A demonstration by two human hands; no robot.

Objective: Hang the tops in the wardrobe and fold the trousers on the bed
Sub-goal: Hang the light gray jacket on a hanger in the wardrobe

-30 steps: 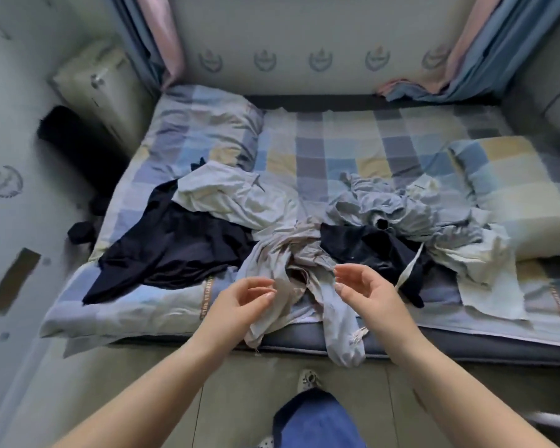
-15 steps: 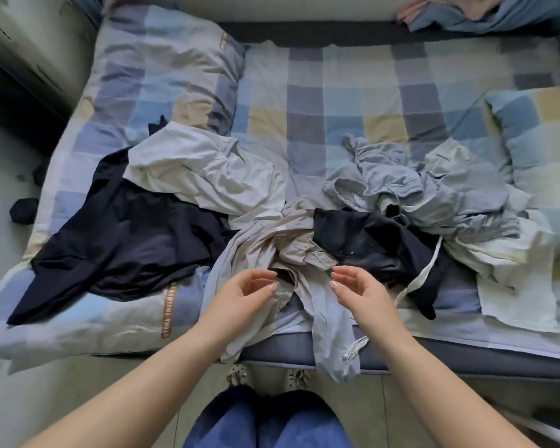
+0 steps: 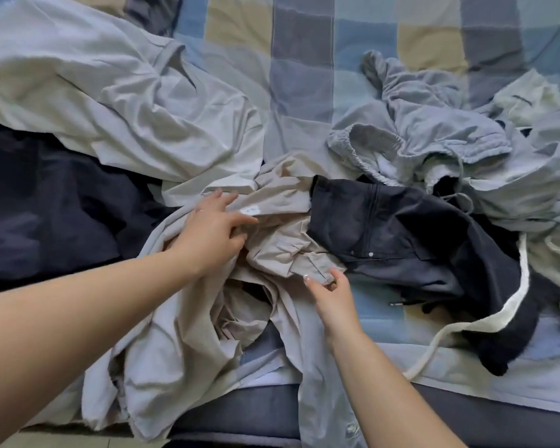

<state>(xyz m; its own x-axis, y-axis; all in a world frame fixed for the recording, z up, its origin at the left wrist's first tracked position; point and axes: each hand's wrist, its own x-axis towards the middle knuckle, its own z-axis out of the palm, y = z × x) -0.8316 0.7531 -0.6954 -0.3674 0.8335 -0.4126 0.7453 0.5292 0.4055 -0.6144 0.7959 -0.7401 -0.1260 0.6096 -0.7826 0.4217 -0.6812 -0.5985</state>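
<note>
A crumpled beige garment lies at the bed's front edge, part of it hanging over. My left hand rests on its upper folds with fingers spread across the cloth near a small white label. My right hand pinches a beige fold at its right side. Dark trousers with a white drawcord lie just to the right. A pale grey top spreads at upper left, over a navy garment. Light blue-grey sweatpants are heaped at upper right.
The checked bed sheet shows behind the pile. The mattress's dark front edge runs along the bottom, with a strip of floor at the lower left corner. A pale cream garment sits at the far right.
The view has closed in on the pile. Both hands have come down from above the beige garment onto it; the left now lies on the cloth and the right pinches a fold.
</note>
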